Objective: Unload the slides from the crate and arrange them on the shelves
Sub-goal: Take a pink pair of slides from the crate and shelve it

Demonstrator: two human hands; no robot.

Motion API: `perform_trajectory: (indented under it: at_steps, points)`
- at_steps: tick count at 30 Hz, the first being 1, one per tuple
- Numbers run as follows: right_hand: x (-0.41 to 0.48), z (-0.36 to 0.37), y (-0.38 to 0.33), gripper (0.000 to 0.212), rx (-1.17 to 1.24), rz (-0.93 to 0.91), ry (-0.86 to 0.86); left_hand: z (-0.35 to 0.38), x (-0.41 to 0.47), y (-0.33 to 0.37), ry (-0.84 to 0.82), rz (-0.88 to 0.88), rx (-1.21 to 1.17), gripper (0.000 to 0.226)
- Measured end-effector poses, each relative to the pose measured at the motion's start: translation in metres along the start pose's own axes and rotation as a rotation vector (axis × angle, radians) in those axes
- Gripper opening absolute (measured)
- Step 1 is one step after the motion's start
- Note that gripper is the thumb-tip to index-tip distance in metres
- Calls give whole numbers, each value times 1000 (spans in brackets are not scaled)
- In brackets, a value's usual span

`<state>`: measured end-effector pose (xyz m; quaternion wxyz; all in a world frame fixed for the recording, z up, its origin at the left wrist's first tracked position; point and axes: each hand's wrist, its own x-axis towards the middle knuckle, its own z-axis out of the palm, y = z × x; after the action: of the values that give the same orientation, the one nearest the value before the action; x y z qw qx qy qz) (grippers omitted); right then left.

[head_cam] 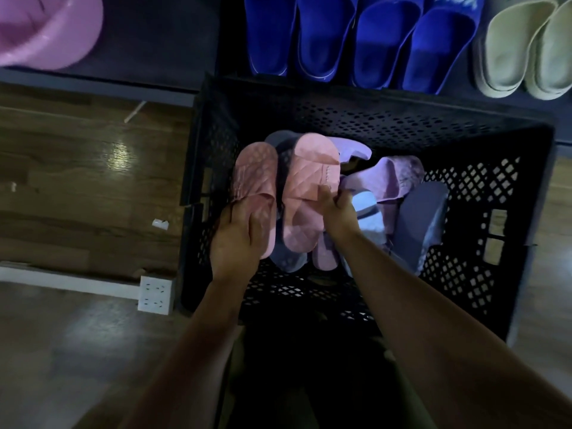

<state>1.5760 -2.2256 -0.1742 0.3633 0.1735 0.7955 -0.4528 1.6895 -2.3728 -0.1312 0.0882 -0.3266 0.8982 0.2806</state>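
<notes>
Dim wood floor (pixel 77 187), black crate (pixel 387 119) just before shelf (pixel 154 41) with blue slides (pixel 318 35). Left hand (pixel 238 243) fingers (pixel 258 226) curled round heel of left pink slide (pixel 255 174); right hand (pixel 337 209) pinches strap of right pink slide (pixel 309 174). Both in crate, toes pointing shelfward.

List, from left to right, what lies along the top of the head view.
pink basin → first blue pair of slides → second blue pair of slides → cream pair of slides
</notes>
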Motion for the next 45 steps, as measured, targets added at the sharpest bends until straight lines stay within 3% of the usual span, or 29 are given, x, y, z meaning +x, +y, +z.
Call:
perform_trajectory:
  at_steps: [14,19,24,30,32,39,43,45]
  points:
    - [-23,-31,20,38,-94,-200,162,15,16,-2,31,-105,-34,65]
    - [-23,-42,32,44,-53,-165,209,29,27,-7,-12,-157,-77,59]
    - [-23,-43,38,47,-57,-126,183,41,35,-2,-138,-349,-217,53]
    - [-24,-45,35,40,-68,-103,178,45,28,4,-70,-317,-208,67]
    - [-29,-50,30,40,-50,-84,176,39,23,8,-39,-304,-217,60]
    - [-97,-98,-19,42,-1,-54,229,-40,-5,62,-11,-226,-264,46]
    - [-170,-142,-77,38,60,-72,318,-121,-34,125,30,-65,-279,61]
    - [-212,-168,-110,45,86,-88,371,-166,-54,163,31,0,-284,53]
